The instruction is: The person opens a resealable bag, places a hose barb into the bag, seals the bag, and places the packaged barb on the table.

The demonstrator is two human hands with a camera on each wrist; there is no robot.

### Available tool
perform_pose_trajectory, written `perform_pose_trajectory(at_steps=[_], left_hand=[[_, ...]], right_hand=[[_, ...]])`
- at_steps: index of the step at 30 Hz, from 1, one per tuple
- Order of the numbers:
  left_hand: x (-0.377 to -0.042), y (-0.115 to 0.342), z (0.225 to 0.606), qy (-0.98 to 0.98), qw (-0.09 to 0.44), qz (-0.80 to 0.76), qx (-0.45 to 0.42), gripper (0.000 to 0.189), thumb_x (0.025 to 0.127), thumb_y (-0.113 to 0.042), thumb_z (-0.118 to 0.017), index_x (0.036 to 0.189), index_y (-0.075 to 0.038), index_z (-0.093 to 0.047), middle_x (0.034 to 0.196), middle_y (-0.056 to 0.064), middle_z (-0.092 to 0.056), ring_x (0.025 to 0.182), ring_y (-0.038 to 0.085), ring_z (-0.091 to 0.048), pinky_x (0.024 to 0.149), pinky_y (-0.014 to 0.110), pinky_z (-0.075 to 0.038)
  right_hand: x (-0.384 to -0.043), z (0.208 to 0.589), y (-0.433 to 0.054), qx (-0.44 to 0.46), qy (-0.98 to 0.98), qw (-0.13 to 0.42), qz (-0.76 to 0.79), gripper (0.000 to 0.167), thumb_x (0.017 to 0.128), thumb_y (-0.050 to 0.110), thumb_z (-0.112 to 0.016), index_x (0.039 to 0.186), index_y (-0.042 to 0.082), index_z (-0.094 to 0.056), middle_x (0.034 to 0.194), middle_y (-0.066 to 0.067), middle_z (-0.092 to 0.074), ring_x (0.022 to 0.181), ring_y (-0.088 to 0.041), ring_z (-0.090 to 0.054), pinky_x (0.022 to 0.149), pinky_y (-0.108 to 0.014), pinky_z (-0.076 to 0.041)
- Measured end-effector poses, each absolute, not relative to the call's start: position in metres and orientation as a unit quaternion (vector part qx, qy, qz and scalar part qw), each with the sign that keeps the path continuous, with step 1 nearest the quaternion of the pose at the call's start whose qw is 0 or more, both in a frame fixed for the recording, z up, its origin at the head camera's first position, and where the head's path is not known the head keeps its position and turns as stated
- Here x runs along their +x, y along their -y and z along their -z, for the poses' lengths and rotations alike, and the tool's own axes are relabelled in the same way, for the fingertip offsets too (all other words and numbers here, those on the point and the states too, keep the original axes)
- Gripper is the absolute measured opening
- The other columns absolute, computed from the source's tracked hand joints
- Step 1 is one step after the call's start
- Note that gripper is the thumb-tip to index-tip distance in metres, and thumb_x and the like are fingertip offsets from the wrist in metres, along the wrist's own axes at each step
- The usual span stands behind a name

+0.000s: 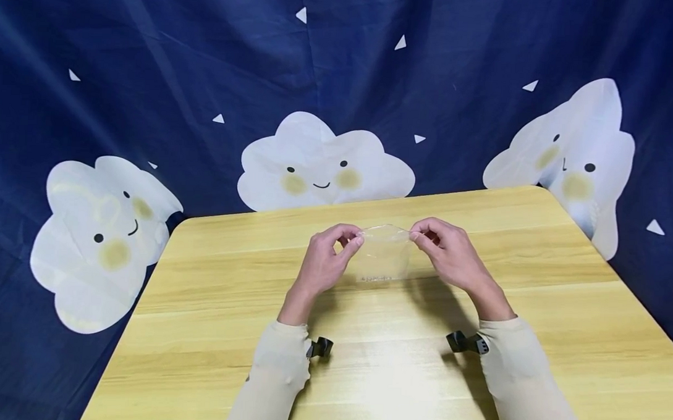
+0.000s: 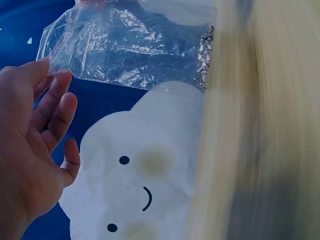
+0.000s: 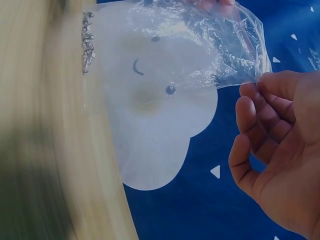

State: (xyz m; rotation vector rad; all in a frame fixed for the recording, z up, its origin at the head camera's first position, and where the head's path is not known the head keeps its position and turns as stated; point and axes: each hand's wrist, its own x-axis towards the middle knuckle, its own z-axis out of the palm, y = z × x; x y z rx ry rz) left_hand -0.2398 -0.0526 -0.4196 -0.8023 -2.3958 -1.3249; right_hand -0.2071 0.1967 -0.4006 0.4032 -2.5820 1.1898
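A clear plastic bag hangs upright between my two hands above the table. Its mouth is at the top, the rim spread slightly apart. My left hand pinches the left top corner between thumb and forefinger, and my right hand pinches the right one the same way. Small shiny metal pieces, which look like little screws, lie in a row along the bag's bottom. In the right wrist view the same metal pieces gather at the bottom edge, and the other fingers of that hand are loosely bent.
A light wood-grain table with rounded far corners lies under both hands. Behind it hangs a dark blue curtain printed with white smiling clouds. A small black camera sits on each wrist, and a bright glare marks the table's front middle.
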Motion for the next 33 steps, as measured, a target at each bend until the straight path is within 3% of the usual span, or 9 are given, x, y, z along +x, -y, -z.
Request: perform_pose_trajectory(at_steps=[4,15,20,27,33], left_hand=[[-0.237,0.051,0.416,0.818,0.16,0.466,-0.297,0.019,0.096,-0.026,-0.061,0.101,-0.011,-0.07,0.086,0.001,-0.07,0.075,0.01,-0.061,0.069,0.024,-0.05],[-0.237,0.05,0.416,0.806,0.204,0.459,-0.313,0.017,0.094,-0.022,-0.064,0.091,-0.009,-0.074,0.083,0.001,-0.071,0.073,0.01,-0.059,0.062,0.027,-0.044],[-0.238,0.052,0.415,0.802,0.217,0.462,-0.309,0.014,0.092,-0.022,-0.066,0.089,-0.011,-0.074,0.082,0.001,-0.071,0.072,0.011,-0.06,0.068,0.027,-0.044],[-0.233,0.055,0.408,0.799,0.234,0.47,-0.293,0.013,0.09,-0.022,-0.069,0.088,-0.011,-0.074,0.082,0.002,-0.072,0.072,0.011,-0.059,0.074,0.031,-0.044],[-0.229,0.058,0.4,0.795,0.246,0.476,-0.285,0.011,0.089,-0.02,-0.069,0.087,-0.011,-0.075,0.079,0.003,-0.071,0.073,0.012,-0.059,0.074,0.029,-0.043]], right_hand=[[-0.206,0.4,-0.199,0.139,0.888,0.144,-0.414,0.011,0.098,0.024,-0.058,0.095,0.016,-0.064,0.077,0.001,-0.056,0.067,-0.014,-0.049,0.061,-0.024,-0.04],[-0.204,0.398,-0.203,0.144,0.879,0.167,-0.422,0.01,0.097,0.02,-0.058,0.093,0.014,-0.064,0.079,0.002,-0.058,0.071,-0.016,-0.052,0.063,-0.02,-0.04],[-0.204,0.4,-0.199,0.142,0.87,0.154,-0.446,0.01,0.096,0.021,-0.061,0.096,0.012,-0.065,0.085,0.0,-0.062,0.077,-0.016,-0.054,0.069,-0.022,-0.043],[-0.209,0.415,-0.184,0.181,0.862,0.063,-0.47,0.045,0.083,0.025,-0.077,0.124,0.016,-0.061,0.113,-0.004,-0.068,0.102,-0.022,-0.06,0.088,-0.041,-0.047],[-0.212,0.428,-0.176,0.202,0.875,0.023,-0.439,0.015,0.083,0.021,-0.076,0.098,0.022,-0.074,0.096,0.006,-0.074,0.088,-0.012,-0.068,0.083,-0.035,-0.05]])
